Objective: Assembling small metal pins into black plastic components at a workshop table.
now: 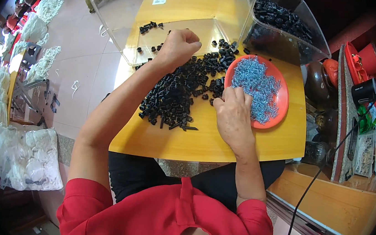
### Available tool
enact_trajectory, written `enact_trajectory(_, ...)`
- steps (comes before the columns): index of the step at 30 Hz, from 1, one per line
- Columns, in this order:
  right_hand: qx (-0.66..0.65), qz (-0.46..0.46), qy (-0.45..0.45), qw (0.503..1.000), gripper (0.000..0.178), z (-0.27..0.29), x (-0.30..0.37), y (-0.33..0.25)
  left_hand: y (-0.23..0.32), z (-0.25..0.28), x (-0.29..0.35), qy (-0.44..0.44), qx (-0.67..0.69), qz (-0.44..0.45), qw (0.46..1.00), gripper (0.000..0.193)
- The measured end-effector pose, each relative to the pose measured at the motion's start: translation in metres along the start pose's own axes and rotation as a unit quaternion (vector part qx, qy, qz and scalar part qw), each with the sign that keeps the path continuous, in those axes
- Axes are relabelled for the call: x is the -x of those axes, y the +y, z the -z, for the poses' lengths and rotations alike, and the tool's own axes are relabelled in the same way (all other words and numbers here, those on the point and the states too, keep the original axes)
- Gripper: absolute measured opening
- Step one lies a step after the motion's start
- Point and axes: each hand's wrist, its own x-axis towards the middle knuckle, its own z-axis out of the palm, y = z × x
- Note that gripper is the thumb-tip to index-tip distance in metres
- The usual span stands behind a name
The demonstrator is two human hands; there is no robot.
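My left hand (179,48) is raised over the far side of a heap of small black plastic parts (167,92), at the near side of a clear plastic bin (111,17). Its fingers are curled closed, and what they may hold is hidden. My right hand (234,115) reaches over the near left rim of an orange-red plate (283,93). The fingertips touch the edge of a pile of tiny bluish metal pieces, perhaps springs (255,83). Those fingers are bent together, and anything between them is too small to make out.
Another clear bin (283,36), full of black parts, stands at the far right of the yellow table (281,148). A few loose black parts (149,27) lie near the left bin. Shelves at the right hold a black cylinder (370,91) with a cable. White bundles (28,155) lie at the left.
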Motion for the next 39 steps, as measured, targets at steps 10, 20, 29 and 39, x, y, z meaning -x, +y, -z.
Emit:
enact_trajectory(10, -0.214, 0.007, 0.070, 0.974, 0.003, 0.010, -0.002, 0.014, 0.012, -0.020, 0.002, -0.026, -0.096, -0.110, 0.989, 0.019)
enact_trajectory(20, -0.525, -0.179, 0.046, 0.831, 0.010, 0.012, -0.004, 0.007, 0.018, -0.034, 0.114, -0.139, 0.211, -0.116, 0.961, 0.023)
enact_trajectory(29, -0.621, -0.226, 0.045, 0.749, 0.011, 0.014, -0.007, 0.007, 0.002, -0.020, 0.109, -0.023, 0.144, -0.118, 0.982, 0.013)
enact_trajectory(39, -0.143, -0.066, 0.027, 0.987, 0.008, -0.003, -0.006, -0.014, -0.011, -0.009, 0.095, 0.055, 0.409, -0.011, 0.911, 0.016)
